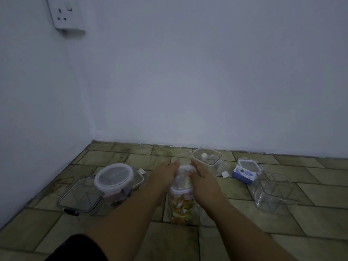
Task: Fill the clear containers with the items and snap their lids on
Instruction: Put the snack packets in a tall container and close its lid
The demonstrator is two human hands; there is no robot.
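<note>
Clear jar (182, 204) of coloured pieces stands upright between our hands; left hand (165, 174) and right hand (202, 175) clasp its lid (183, 182) from opposite sides, equally near, so pressing goes straight down.

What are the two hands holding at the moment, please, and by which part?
Both the left hand and the right hand grip the lid on top of the tall clear container of colourful pieces, one on each side.

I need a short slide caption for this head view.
Both hands, left hand and right hand, press a lid onto a filled container.
</note>
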